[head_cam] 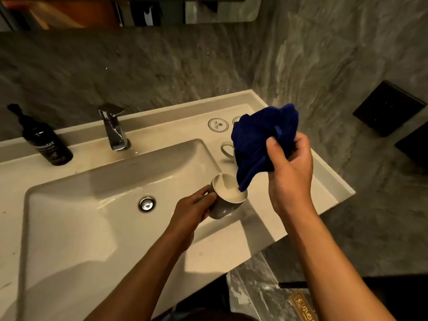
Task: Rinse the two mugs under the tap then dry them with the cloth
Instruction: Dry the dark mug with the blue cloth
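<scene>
My left hand (193, 210) grips a grey mug (225, 205) with a white inside, held tilted over the right edge of the sink (69, 228). My right hand (289, 167) holds a bunched dark blue cloth (257, 144) above it, and the cloth's lowest corner hangs down to the mug's rim. A second mug (227, 150) stands on the counter behind the cloth; only its handle and a bit of its side show. The chrome tap (113, 128) stands at the back of the basin, with no water running.
A dark pump bottle (46, 142) stands on the counter at the left. Round coasters (217, 124) lie at the back right. The drain plug (147, 203) sits in the basin's middle. Stone walls close in behind and to the right. A plastic-lined bin (261, 290) is below the counter.
</scene>
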